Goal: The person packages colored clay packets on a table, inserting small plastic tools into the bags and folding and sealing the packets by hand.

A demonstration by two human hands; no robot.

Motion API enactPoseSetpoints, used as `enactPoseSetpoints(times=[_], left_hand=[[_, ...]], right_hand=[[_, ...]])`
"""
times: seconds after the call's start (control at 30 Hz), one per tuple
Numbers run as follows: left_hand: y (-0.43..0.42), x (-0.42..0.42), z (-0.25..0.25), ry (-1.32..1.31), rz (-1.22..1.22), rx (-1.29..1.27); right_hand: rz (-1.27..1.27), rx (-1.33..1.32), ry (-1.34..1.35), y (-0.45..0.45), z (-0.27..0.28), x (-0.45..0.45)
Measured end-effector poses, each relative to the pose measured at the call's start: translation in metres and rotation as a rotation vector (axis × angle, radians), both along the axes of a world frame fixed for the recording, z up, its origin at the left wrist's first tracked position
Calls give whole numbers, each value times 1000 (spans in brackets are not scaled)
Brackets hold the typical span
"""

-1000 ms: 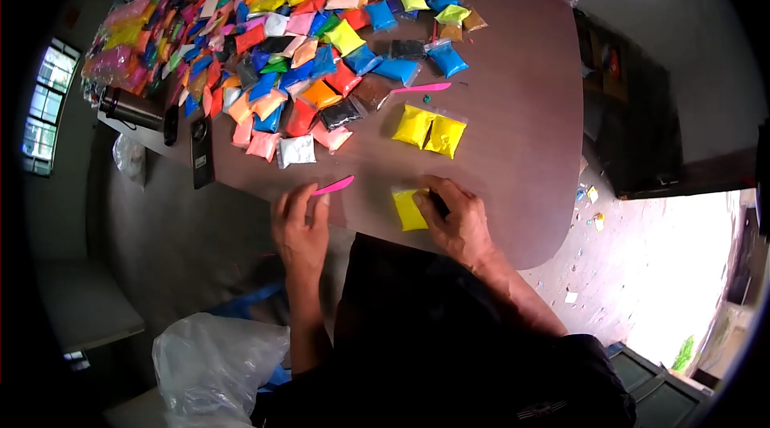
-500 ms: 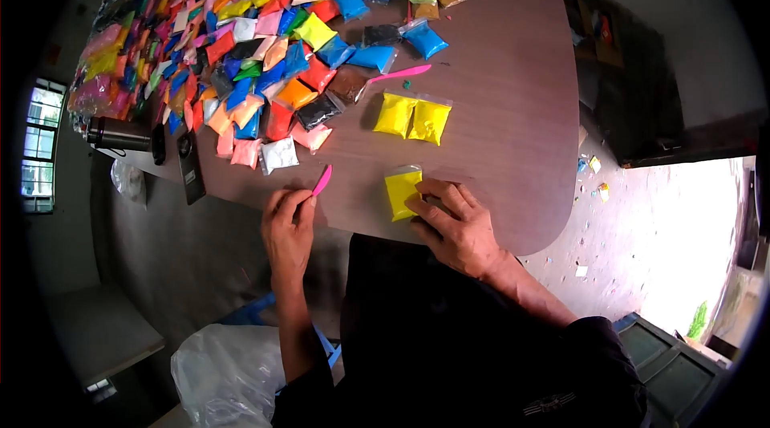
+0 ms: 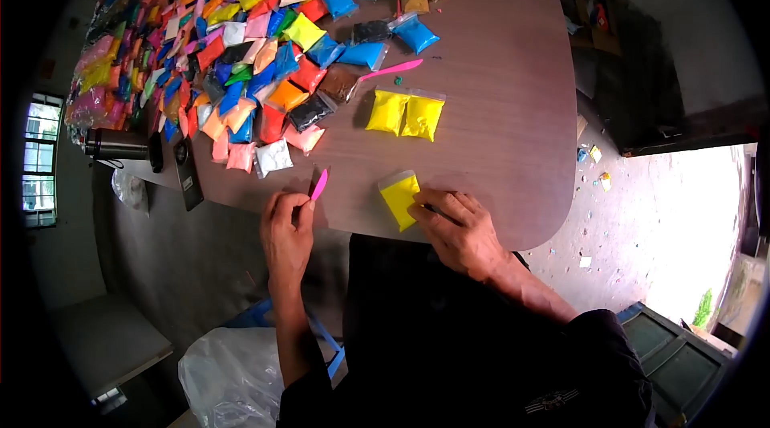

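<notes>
Near the front edge of the table, my left hand (image 3: pixel 287 231) pinches a small pink plastic knife (image 3: pixel 321 184) with its blade pointing up. My right hand (image 3: pixel 464 234) grips the right side of a yellow clay-like packet (image 3: pixel 397 200) in a clear bag, its fingertips partly covering that edge. Beyond this packet, two more yellow packets (image 3: pixel 387 112) lie side by side, touching. A second pink tool (image 3: pixel 397 68) rests farther back, beside a brown packet (image 3: pixel 338 84).
A large heap of colourful packets (image 3: pixel 241 51) covers the table's left and back. A dark cylindrical flask (image 3: pixel 120 144) stands at the left edge, near a flat dark object (image 3: pixel 188 175). Below hangs a clear plastic bag (image 3: pixel 224 372). The brown table (image 3: pixel 513 107) has a rounded right corner.
The yellow packet in my right hand has tilted, its top leaning left and its lower corner shifting right. My left hand stays with the pink knife. The whole view has shifted slightly.
</notes>
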State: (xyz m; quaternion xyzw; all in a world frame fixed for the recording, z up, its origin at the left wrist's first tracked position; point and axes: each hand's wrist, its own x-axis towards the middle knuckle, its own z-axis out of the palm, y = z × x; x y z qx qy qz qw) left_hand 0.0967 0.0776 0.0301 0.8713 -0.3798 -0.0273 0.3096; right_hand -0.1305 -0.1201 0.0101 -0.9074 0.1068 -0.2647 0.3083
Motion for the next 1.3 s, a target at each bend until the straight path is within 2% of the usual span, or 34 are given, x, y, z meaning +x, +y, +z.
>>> enactPoseSetpoints(times=[0.27, 0.47, 0.57, 0.63, 0.7, 0.83, 1.0, 1.17, 1.3], left_hand=[[-3, 0, 5, -22, -10, 3], [-4, -3, 5, 56, -17, 30], [-17, -28, 15, 82, -87, -48], [-27, -48, 19, 265, -149, -21], [-38, -65, 13, 277, -294, -65], [-49, -71, 5, 308, -240, -90], [-52, -50, 7, 109, -159, 14], [-54, -46, 15, 156, -149, -80], [-63, -68, 17, 178, -305, -65]], right_hand=[[9, 13, -26, -1, -3, -1], [27, 7, -60, -2, -3, -2], [44, -7, -80, -4, -1, -3], [59, -8, -92, -4, -1, -3], [65, -4, -80, -4, -2, -4], [61, 15, -87, -4, -4, -7], [64, 40, -81, -2, -11, -6], [60, 65, -86, -3, -8, -6], [61, 72, -64, -2, -7, -7]])
